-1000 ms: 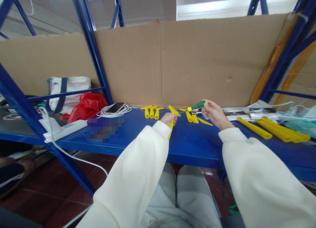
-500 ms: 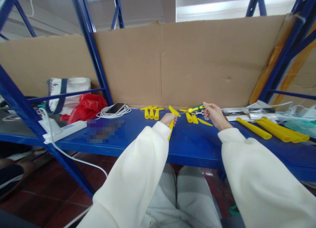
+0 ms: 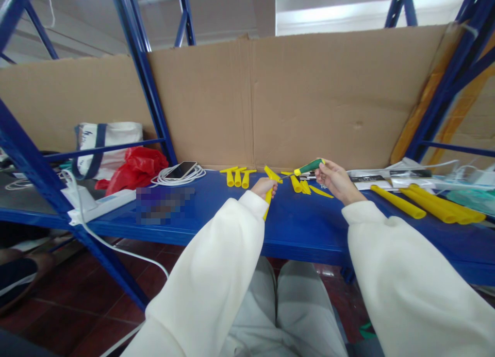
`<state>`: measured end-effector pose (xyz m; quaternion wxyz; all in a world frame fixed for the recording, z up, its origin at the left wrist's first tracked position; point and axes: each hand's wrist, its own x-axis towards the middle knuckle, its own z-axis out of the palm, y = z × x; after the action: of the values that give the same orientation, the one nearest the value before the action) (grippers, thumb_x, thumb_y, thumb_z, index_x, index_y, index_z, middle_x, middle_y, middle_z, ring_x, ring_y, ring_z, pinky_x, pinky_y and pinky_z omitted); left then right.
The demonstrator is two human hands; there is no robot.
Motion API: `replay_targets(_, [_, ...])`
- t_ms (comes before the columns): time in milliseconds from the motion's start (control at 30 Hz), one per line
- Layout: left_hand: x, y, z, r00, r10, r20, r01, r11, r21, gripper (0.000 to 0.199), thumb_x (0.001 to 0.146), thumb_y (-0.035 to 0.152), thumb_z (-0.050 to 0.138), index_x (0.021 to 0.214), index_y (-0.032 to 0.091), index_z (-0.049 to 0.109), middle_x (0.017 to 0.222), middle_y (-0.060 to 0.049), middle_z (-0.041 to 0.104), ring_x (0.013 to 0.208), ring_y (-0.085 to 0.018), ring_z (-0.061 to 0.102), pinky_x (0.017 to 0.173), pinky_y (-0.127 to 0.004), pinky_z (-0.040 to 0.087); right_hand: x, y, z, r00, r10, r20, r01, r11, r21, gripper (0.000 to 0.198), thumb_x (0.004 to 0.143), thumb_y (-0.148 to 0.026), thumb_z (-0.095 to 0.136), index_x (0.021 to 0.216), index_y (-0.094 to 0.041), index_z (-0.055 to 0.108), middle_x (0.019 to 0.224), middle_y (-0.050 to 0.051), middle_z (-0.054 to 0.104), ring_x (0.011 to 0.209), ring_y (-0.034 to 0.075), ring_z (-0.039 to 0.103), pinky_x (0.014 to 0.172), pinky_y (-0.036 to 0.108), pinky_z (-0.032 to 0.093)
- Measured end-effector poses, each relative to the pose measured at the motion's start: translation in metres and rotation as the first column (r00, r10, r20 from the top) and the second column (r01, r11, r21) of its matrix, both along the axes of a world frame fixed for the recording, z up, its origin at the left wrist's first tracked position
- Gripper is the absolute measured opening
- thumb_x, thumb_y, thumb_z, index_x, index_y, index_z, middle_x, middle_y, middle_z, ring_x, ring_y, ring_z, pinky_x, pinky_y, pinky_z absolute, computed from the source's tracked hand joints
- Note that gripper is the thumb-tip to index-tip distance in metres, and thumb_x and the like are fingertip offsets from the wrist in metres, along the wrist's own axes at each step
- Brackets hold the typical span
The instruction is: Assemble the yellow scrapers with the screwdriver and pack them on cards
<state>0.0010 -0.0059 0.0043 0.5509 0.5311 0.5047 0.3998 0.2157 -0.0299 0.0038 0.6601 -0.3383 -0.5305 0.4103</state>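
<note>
My left hand [image 3: 266, 187] is closed around a yellow T-shaped piece [image 3: 267, 204], its crosspiece showing above my fingers and its tube end below them. In my right hand [image 3: 335, 179], the fingertips pinch the end of a screwdriver [image 3: 310, 166] with a green and yellow handle. Its shaft points left and down to the crosspiece, where the tip meets the piece; the exact contact is too small to make out. Three similar yellow T-shaped pieces [image 3: 245, 180] lie side by side to the left. Behind the screwdriver are more yellow parts [image 3: 296, 184], some flat and narrow.
On the blue shelf [image 3: 305, 228], several yellow tubes [image 3: 398, 201] lie at right. A phone [image 3: 183, 170] rests on a coiled white cable [image 3: 170, 179] at left, near a red plastic bag [image 3: 135, 167] and a white power strip [image 3: 106, 203]. Cardboard [image 3: 309, 99] stands behind.
The screwdriver's handle has turned, now showing a plain green side where yellow stripes showed before. My right fingers have shifted slightly on its end. My left hand stays in place.
</note>
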Motion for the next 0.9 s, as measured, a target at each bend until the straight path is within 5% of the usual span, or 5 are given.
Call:
replay_targets(333, [0.001,-0.004,0.002,1.000,-0.003,-0.011,0.003,1.000,0.003,0.032,0.082,-0.005,0.045,0.061,0.018,0.042,0.043,0.006,0.040,0.036,-0.006,0.035,0.042,-0.019,0.027,0.004,0.010,-0.006,0.982,-0.184,0.043,0.185,0.982,-0.033,0.049,0.057,-0.054,0.088,0.071,-0.021,0.054,0.047,-0.008,0.048,0.040,0.005,0.042,0.036,0.017,0.034])
replay_targets(733, [0.001,-0.004,0.003,1.000,-0.007,-0.017,0.007,1.000,0.006,0.033,0.083,-0.005,0.046,0.061,0.018,0.042,0.042,0.007,0.040,0.036,-0.006,0.035,0.041,-0.020,0.027,0.002,0.007,-0.006,0.984,-0.174,0.039,0.176,0.983,-0.052,0.048,0.064,-0.057,0.083,0.070,-0.021,0.053,0.039,-0.010,0.039,0.033,0.005,0.035,0.033,0.017,0.027])
replay_targets(900, [0.001,-0.003,0.001,1.000,-0.003,-0.011,0.003,1.000,0.008,0.034,0.083,-0.006,0.043,0.061,0.019,0.041,0.041,0.006,0.040,0.035,-0.006,0.034,0.041,-0.020,0.027,0.001,0.004,-0.002,0.997,-0.079,-0.001,0.079,0.996,-0.043,0.040,0.066,-0.049,0.084,0.078,-0.020,0.059,0.048,-0.006,0.050,0.042,0.006,0.045,0.037,0.016,0.033])
